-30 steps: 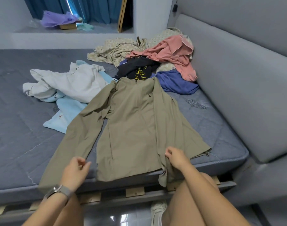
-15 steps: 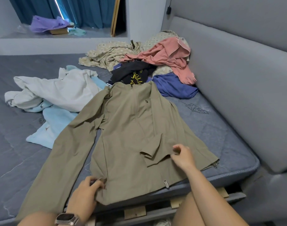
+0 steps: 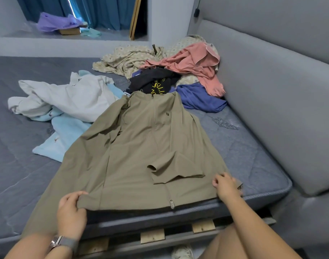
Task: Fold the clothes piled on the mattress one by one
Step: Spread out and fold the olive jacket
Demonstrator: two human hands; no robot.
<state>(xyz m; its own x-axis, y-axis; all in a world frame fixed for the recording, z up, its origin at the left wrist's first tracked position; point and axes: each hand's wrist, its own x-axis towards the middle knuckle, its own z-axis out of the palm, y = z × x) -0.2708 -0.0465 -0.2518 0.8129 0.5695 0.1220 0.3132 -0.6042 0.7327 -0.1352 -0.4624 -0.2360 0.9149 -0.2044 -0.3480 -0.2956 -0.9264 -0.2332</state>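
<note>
- Jacket (image 3: 141, 146), olive and zipped, lies front up on the near edge of the mattress (image 3: 253, 156), collar far, hem near.
- Left hand (image 3: 72, 212) pinches the hem's left corner, fingers curled round the cloth; a watch (image 3: 63, 242) sits on that wrist.
- Right hand (image 3: 225, 186) grips the hem's right corner, fingers curled on the cloth.
- Right sleeve (image 3: 171, 172) lies doubled across the front, cuff near the zip; left sleeve (image 3: 53, 184) runs straight out toward the near left edge.
- My judgement: this fold is only begun, with 1 sleeve in and the other sleeve and body left.
- No folded stack shows anywhere, so the task looks early.
- Left to do on the far side: a white top (image 3: 66, 100) over a pale blue one (image 3: 66, 135) at left, and a heap touching the headboard (image 3: 281, 109) at right with a black top (image 3: 154, 83), a blue one (image 3: 199, 98), a pink one (image 3: 193, 62) and a patterned cloth (image 3: 126, 58).
</note>
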